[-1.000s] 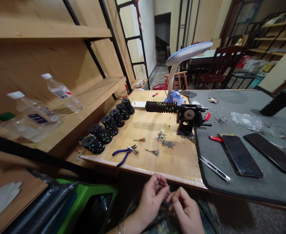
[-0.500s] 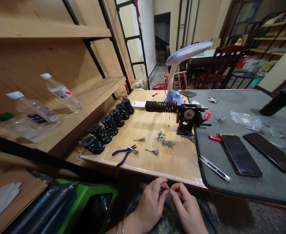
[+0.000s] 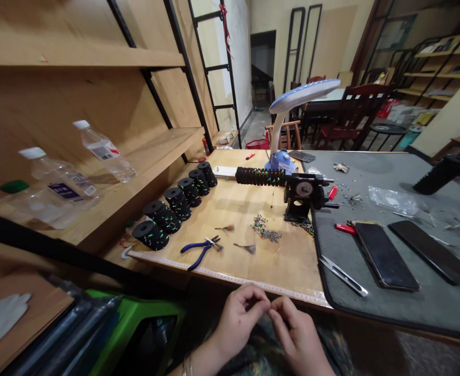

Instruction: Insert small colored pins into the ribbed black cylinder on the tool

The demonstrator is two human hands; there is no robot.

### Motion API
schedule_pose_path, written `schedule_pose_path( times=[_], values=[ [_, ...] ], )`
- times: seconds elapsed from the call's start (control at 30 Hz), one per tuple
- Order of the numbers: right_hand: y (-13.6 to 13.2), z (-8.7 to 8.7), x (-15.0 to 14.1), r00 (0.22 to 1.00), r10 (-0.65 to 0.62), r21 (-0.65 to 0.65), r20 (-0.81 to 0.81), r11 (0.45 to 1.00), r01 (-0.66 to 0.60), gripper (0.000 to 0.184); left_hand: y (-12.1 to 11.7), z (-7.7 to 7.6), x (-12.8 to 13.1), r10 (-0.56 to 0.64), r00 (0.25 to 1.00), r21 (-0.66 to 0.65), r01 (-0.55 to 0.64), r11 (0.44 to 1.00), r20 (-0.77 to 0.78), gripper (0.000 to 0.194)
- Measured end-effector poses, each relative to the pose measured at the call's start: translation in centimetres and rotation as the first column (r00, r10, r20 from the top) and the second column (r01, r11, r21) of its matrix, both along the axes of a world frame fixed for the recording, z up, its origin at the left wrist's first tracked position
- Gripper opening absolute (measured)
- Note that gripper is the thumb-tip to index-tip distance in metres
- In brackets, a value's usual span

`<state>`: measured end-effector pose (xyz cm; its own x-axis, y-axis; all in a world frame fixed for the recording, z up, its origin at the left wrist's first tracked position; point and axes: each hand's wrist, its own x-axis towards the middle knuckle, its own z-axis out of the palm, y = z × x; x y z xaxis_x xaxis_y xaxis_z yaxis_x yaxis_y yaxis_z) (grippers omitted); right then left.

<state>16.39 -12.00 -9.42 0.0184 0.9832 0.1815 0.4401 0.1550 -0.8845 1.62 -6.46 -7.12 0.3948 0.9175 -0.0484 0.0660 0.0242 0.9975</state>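
Observation:
In front of the table's near edge, my left hand and my right hand meet, fingertips pinched together. Whatever lies between them is too small to make out. Beyond them on the wooden tabletop are blue-handled pliers, small feathery tufts and a pile of coloured beads and metal bits. Farther back stands a black clamp-like device carrying a ridged black foam roll wound with coloured pieces. A thin thread with a small piece on it hangs beneath the roll.
Several black foam spools line the table's left side. On the grey mat at right lie thread snips, a phone and a dark slab. A desk lamp stands behind the device; shelves with plastic bottles flank the left.
My left hand has turned slightly, its thumb and index finger now closer together at the tips. Both hands stay pinched together near the same spot. The view has tilted a little upward.

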Motion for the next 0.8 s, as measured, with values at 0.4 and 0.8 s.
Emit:
schedule_pose_path(
  times=[0.4,0.8],
  values=[
    [1.9,3.0,1.3,0.921,0.173,0.291,0.348,0.915,-0.281,0.021,0.6,3.2,-0.4,-0.027,0.878,-0.377,0.233,0.897,0.478,0.034],
    [8.0,1.9,5.7,0.842,-0.147,0.531,0.519,0.827,-0.183,0.019,0.0,8.5,-2.5,-0.112,0.566,-0.216,0.48,0.85,0.817,0.022]
  ],
)
